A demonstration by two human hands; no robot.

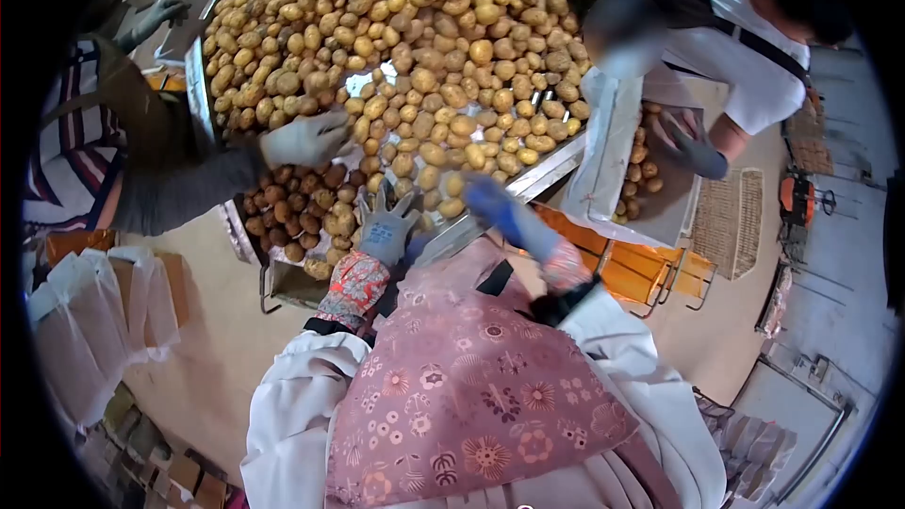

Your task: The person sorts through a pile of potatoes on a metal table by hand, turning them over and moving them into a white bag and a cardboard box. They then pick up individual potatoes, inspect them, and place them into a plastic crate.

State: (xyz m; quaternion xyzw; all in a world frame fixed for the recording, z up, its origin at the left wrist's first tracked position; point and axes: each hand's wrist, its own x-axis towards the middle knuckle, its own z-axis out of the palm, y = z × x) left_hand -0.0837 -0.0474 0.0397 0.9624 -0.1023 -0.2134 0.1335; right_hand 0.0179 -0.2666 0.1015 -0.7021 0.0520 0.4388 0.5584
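A broad heap of potatoes (443, 47) covers a metal-edged sorting table in front of me. My left hand (386, 231), in a grey glove with a patterned sleeve, lies at the near edge of the potatoes with its fingers spread. Right beside it are darker potatoes (292, 212) gathered at the table's left corner. My right hand (492, 205), in a blue glove, is over the table's metal rim (547, 170), close to some yellow potatoes. Motion smears its fingers, so any hold on a potato cannot be made out.
At the left, a co-worker's gloved hand (306, 139) reaches over the potatoes. Another person (745, 47) stands at the right by a lined box (603, 160) holding potatoes. Orange crates (603, 259) sit under the table's right side. White bags (94, 320) stand at lower left.
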